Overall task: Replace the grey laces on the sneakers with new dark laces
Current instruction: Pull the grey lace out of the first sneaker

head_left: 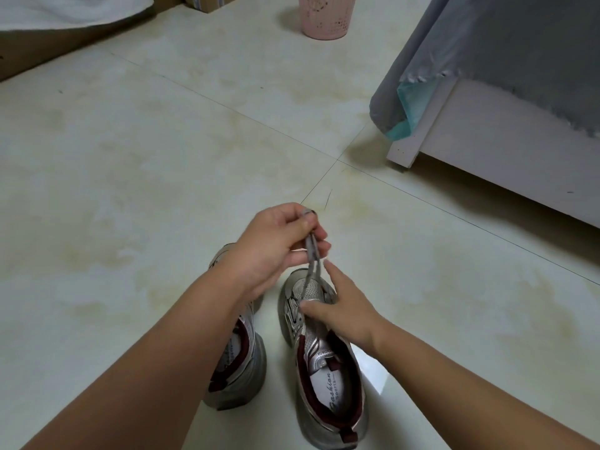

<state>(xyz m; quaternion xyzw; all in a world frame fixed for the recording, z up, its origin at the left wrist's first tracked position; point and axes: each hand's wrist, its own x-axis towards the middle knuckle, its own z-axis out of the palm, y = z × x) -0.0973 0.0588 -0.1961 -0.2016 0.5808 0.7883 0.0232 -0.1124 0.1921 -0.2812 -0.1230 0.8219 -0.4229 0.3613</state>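
Above mesh sneaker (pixel 324 349) — flat (woven) grey lace (pixel 312 254)

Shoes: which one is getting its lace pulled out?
The right shoe. Its grey lace runs up into the left hand; the left shoe sits untouched.

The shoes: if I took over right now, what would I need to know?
Left hand grips the grey lace, pulled up from the right sneaker.
Right hand rests on that sneaker, steadying it.
Left sneaker stands beside it on the floor, partly hidden by the arm.
Done: the grey lace looks mostly loosened.
Left: pull it free, unlace the other sneaker, thread the dark laces, which are not in view.
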